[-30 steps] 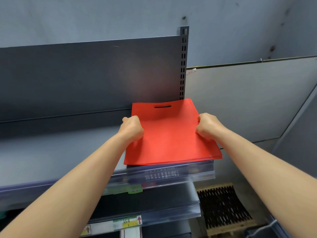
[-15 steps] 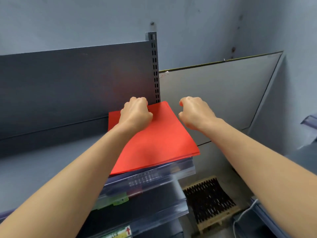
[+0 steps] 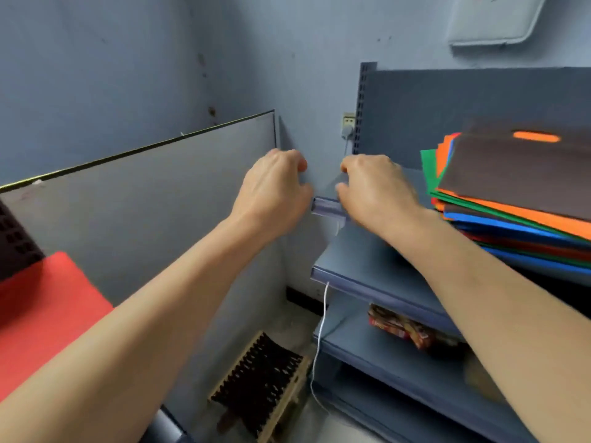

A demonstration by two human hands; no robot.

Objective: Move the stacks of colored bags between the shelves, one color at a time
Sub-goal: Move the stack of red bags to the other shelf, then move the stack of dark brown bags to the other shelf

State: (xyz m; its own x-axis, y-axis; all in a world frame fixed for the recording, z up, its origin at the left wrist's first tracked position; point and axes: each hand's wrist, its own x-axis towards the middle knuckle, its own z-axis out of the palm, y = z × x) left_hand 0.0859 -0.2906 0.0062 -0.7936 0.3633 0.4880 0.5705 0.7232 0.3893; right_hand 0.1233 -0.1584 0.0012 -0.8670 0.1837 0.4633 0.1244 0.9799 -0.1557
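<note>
The red bags (image 3: 41,314) lie flat on the left shelf, at the lower left edge of the view. A mixed stack of colored bags (image 3: 511,187) sits on the top board of the right shelf (image 3: 367,263); a dark brown bag is on top, with orange, green, blue and red layers below. My left hand (image 3: 271,190) and my right hand (image 3: 377,193) hover side by side in the gap between the two shelves, fingers loosely curled, holding nothing. My right hand is just left of the mixed stack and does not touch it.
A grey board (image 3: 144,203) leans against the wall between the shelves. A dark crate (image 3: 16,241) stands behind the red bags. On the floor lies a wooden pallet with a black mat (image 3: 259,388). A white cord (image 3: 321,340) hangs by the right shelf, and a packet (image 3: 412,334) lies on a lower board.
Both hands let go of the red bags and swung right with my view. The red stack stays on the left shelf; the right shelf with the mixed stack came into view.
</note>
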